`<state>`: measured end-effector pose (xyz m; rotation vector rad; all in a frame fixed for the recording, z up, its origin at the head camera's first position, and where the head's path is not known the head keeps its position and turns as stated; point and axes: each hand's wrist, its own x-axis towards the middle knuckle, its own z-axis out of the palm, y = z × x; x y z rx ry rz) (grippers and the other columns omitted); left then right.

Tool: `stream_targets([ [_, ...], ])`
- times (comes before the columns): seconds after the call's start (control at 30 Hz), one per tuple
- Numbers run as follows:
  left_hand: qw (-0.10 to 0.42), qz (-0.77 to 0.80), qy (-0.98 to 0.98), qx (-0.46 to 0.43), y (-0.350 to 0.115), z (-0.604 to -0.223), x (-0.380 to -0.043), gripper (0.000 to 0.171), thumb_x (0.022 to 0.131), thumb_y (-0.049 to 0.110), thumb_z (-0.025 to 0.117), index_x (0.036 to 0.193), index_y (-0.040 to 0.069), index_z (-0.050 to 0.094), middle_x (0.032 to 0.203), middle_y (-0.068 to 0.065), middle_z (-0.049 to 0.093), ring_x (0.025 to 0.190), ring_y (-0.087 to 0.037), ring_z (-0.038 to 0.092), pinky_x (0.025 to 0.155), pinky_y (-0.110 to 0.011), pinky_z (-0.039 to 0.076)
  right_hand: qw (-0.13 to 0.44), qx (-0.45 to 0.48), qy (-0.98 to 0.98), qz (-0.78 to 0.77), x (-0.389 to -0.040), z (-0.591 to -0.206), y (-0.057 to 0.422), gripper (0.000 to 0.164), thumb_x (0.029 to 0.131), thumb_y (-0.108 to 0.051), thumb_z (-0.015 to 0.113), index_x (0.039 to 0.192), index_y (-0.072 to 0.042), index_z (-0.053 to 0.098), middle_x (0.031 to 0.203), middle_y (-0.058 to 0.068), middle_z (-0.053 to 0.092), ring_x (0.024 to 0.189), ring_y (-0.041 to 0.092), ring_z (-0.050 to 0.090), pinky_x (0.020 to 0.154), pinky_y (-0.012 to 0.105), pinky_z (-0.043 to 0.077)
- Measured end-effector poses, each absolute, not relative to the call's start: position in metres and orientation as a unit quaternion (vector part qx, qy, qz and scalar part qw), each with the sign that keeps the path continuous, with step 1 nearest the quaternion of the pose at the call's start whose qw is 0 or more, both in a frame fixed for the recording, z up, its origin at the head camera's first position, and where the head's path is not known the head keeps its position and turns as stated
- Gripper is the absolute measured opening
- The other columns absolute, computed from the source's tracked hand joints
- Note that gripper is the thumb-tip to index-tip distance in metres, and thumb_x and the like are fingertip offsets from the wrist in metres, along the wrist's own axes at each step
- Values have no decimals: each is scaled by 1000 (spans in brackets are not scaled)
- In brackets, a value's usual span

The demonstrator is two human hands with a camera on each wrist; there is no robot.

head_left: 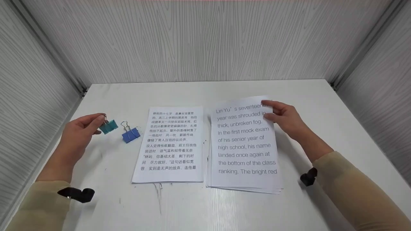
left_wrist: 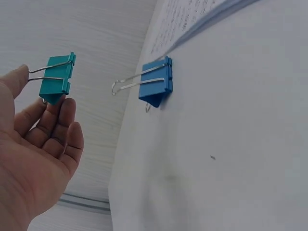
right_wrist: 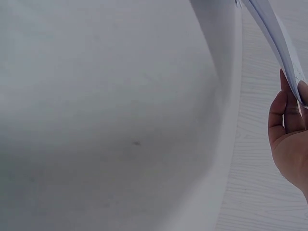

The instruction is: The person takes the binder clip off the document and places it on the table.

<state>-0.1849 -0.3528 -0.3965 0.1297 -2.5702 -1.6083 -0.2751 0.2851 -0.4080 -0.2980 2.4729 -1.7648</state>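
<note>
My left hand [head_left: 78, 136] pinches a teal binder clip [head_left: 109, 126] by its wire handles; in the left wrist view the clip [left_wrist: 57, 77] hangs clear of the palm. Just right of it, a blue binder clip [head_left: 131, 135] rests on the table with its handles up. My right hand [head_left: 284, 118] grips the upper right edge of a stack of English-printed sheets [head_left: 244, 144]. That side of the stack is raised, and the sheets [right_wrist: 279, 43] bend in the right wrist view. The lower corners of the sheets are slightly fanned out.
A neat stack of Chinese-printed sheets [head_left: 170, 144] lies flat on the white table [head_left: 179, 205], between the blue clip and the English stack. Grey wood-grain panels [head_left: 205, 41] stand behind the table and on both sides.
</note>
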Motion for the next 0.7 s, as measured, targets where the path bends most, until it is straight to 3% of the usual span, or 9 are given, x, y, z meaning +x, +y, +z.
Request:
stream_targets([
  [0.43, -45, -491, -867, 72, -379, -431, -185, 76, 104, 57, 61, 155, 1, 53, 122, 20, 65, 108, -4, 59, 91, -17, 52, 53, -79, 823, -560, -284, -415, 286, 56, 103, -12, 72, 156, -18, 57, 138, 14, 69, 111, 17, 71, 82, 23, 56],
  [0.5, -59, -479, -872, 81, -379, -433, -186, 78, 104, 59, 60, 156, 3, 52, 129, 13, 64, 109, -7, 58, 98, -24, 50, 53, -76, 825, -557, -285, -415, 286, 56, 103, -13, 72, 156, -19, 57, 138, 14, 69, 111, 16, 71, 81, 23, 55],
  [0.6, -75, -467, -876, 90, -378, -435, -187, 81, 103, 63, 58, 158, 4, 49, 144, -6, 60, 113, -17, 57, 111, -46, 43, 53, -71, 828, -553, -286, -416, 285, 55, 103, -13, 72, 155, -20, 58, 137, 12, 70, 111, 16, 70, 81, 23, 55],
  [0.7, -86, -463, -877, 94, -377, -437, -188, 83, 103, 64, 56, 160, 5, 47, 154, -20, 52, 117, -27, 56, 114, -62, 35, 50, -65, 833, -547, -288, -416, 284, 54, 102, -13, 73, 154, -21, 59, 137, 10, 70, 110, 17, 70, 80, 24, 54],
])
